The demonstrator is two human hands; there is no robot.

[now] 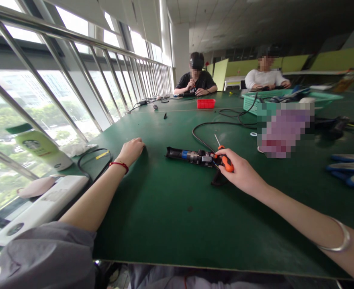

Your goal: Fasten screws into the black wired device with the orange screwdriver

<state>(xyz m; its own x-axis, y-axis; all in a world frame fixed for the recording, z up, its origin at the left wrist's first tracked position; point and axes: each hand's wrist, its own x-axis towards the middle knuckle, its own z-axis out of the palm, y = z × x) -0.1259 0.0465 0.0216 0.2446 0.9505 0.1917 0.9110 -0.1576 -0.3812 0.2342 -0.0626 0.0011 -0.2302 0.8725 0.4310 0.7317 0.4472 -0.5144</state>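
Observation:
In front of me on the green table point(177, 216) lies a black tube-shaped electric device point(191, 155), its housing open so that a blue band and metal parts show inside. A dark cord runs from its right end. My right hand point(240, 170) is closed around a screwdriver point(227, 163) with an orange and black handle; its thin shaft points up and away. That hand is over the device's right end, partly hiding it. My left hand point(131, 151) rests on the table left of the device, fingers curled. Whatever is under those fingertips is hidden.
A red tray point(206, 104) and a green basket point(252, 103) of tools and cables stand farther back. Blue-white gloves point(351, 168) lie at right. A bottle point(39, 146) and white case point(41, 208) are at left by the railing. Two people sit across the table.

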